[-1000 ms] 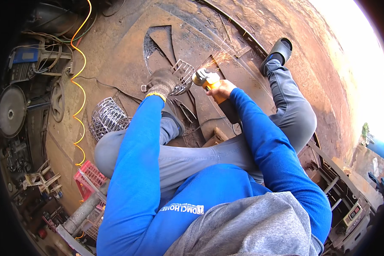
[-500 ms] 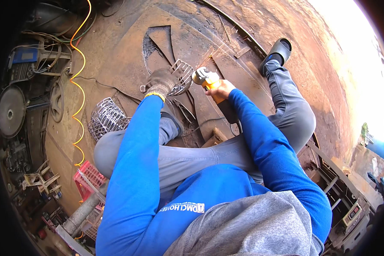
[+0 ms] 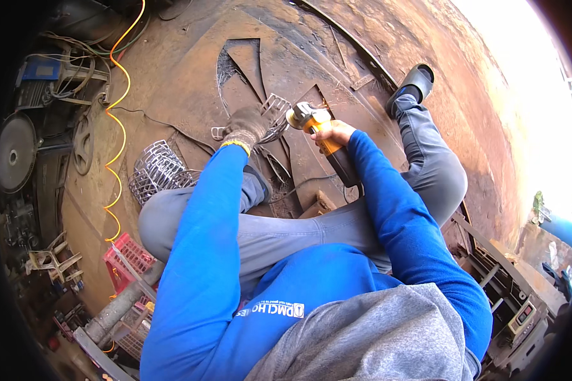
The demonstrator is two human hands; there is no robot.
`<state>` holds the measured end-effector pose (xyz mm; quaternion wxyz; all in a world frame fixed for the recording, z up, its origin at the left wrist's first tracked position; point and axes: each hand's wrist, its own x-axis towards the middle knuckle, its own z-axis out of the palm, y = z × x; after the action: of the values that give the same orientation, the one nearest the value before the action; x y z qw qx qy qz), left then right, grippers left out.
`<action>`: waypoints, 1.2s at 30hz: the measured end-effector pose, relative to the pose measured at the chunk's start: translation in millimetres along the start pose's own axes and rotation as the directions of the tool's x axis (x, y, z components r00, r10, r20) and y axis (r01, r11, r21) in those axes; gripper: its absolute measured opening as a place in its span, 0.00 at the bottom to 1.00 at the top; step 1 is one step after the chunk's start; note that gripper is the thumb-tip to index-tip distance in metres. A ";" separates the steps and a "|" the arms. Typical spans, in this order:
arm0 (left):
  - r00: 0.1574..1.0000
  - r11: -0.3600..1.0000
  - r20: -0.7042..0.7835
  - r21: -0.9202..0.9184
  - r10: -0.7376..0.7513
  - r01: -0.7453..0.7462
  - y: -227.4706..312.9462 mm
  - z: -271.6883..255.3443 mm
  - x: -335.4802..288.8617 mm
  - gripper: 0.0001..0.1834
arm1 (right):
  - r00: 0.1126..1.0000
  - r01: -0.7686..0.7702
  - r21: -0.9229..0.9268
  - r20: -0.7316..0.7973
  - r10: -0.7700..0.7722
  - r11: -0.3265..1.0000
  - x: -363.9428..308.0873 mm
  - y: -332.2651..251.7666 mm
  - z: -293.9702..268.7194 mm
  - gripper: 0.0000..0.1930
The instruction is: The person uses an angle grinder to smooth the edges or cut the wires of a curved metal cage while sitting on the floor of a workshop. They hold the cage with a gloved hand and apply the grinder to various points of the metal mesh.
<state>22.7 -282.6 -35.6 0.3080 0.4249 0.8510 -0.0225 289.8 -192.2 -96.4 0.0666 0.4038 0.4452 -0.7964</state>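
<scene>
My left hand (image 3: 246,123), in a knitted work glove with a yellow cuff edge, is closed around a small slotted metal grille (image 3: 277,106). Part of the grille is hidden behind the glove. My bare right hand (image 3: 337,132) grips a yellow and black angle grinder (image 3: 343,166) by its body. The grinder's disc end is close to the grille's right side; whether they touch I cannot tell. A few faint sparks (image 3: 338,105) show just right of the grinder's head. Beside my left knee lies a pile of similar metal grilles (image 3: 157,166).
Rusty steel sheets (image 3: 190,70) cover the ground ahead. A coiled yellow hose (image 3: 126,127) runs down the left side, near a large round disc (image 3: 16,152) and a red plastic crate (image 3: 122,257). A dark cord (image 3: 178,134) crosses behind my left hand. Metal frames (image 3: 502,279) stand at right.
The grille has tilted in my left hand and shows less of its slotted face. The spray of sparks has thinned. The grinder has shifted slightly to the right, still in my right hand.
</scene>
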 end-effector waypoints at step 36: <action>0.989 0.990 -0.034 0.027 0.143 -0.142 7.9 -1.4 -12.8 0.40 | 0.998 0.026 -0.603 -0.032 -0.057 0.797 -18.7 -33.3 24.3 0.26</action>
<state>33.6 -286.3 -25.7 0.2882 0.4886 0.8235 -0.0035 272.5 -195.7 -54.7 0.1629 0.3712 0.6853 -0.6050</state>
